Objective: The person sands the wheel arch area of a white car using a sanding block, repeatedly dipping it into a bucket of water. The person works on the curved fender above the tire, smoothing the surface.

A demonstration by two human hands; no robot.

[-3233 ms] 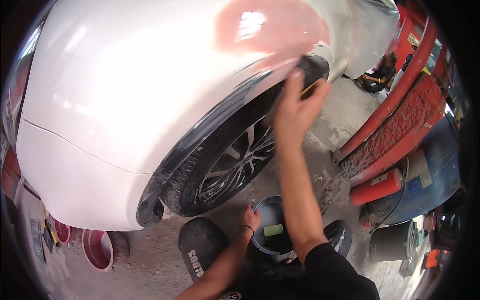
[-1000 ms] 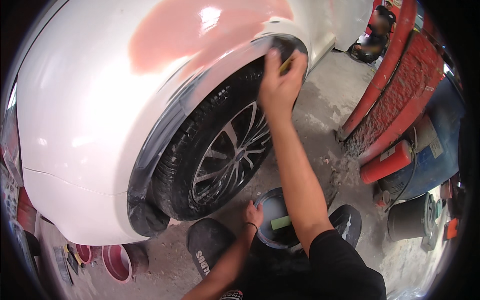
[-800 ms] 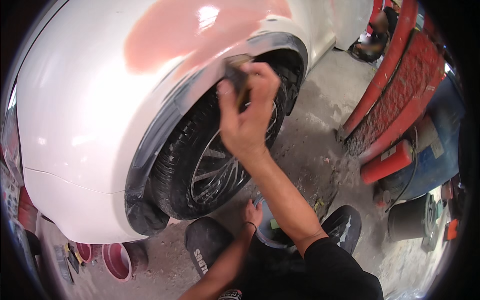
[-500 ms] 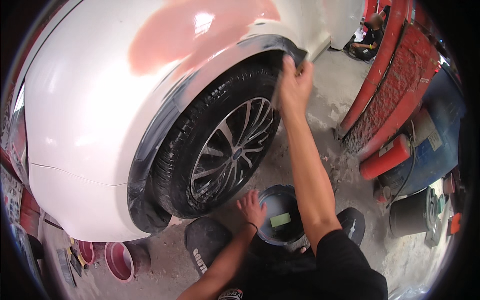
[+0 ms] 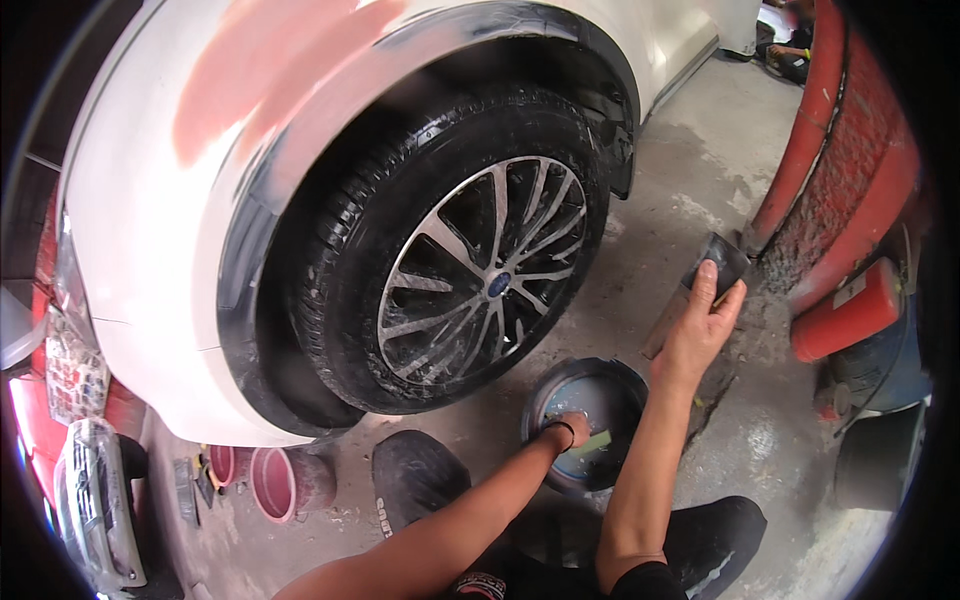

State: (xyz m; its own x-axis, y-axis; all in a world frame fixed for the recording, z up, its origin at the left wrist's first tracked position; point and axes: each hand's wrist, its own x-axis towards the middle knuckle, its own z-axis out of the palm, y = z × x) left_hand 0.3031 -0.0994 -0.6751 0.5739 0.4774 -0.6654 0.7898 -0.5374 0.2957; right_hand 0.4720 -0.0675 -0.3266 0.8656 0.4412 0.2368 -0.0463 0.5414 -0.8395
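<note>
My right hand [image 5: 695, 325] is raised to the right of the bucket, its fingers closed around a dark grey sheet of what looks like sandpaper [image 5: 722, 262]. Down inside the round black bucket [image 5: 632, 385] is my left hand [image 5: 572, 430], at the liquid. Its fingers are not clear enough to read. Beside that hand, a pale green rectangular block [image 5: 592, 443] lies in the bucket. The white car fender [image 5: 140, 270] carries a smooth pinkish patch [image 5: 270, 70] above the dark wheel-arch edge. The wheel [image 5: 490, 285] stands just beyond the bucket.
Pink-red tubs [image 5: 290, 485] stand under the bumper at the left, near some small tools [image 5: 188, 490]. To the right are a thick red post [image 5: 845, 170], a red fire extinguisher [image 5: 848, 312] and a dark bin [image 5: 880, 460]. Another person [image 5: 790, 55] is partly visible at the far right.
My right hand has come away from the wheel arch, down and to the right, with the sheet. My left hand has moved from the bucket's rim into it. The view has shifted.
</note>
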